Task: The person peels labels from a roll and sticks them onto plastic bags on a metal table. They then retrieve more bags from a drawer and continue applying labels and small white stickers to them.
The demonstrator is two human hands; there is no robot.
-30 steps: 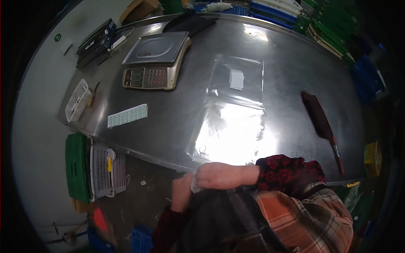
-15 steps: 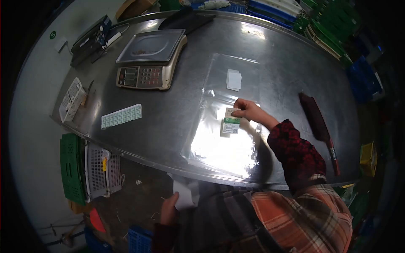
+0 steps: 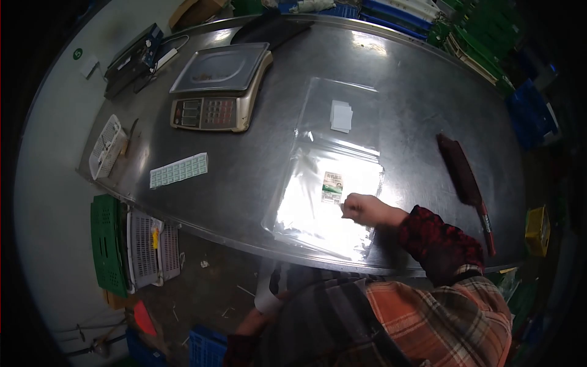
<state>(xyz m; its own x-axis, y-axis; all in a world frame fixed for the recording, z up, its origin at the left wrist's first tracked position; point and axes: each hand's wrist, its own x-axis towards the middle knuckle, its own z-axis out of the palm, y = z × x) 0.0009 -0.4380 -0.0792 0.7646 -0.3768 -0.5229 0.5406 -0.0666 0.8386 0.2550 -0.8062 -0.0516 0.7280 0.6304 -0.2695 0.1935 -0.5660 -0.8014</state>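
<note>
Label (image 3: pixel 332 187) lies on plastic bag (image 3: pixel 293 202), long axis near-to-far, heading end away from the person. Right hand (image 3: pixel 367 210): fingers curled narrow, beside label's near end. Left hand (image 3: pixel 254 322): holds white paper (image 3: pixel 266 300), fingers partly hidden.

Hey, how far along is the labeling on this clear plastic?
One printed label looks placed on the clear plastic. The left hand holds a white strip. The right hand is beside the label, so smoothing may be left; whether more labels are due, I can't tell.
</note>
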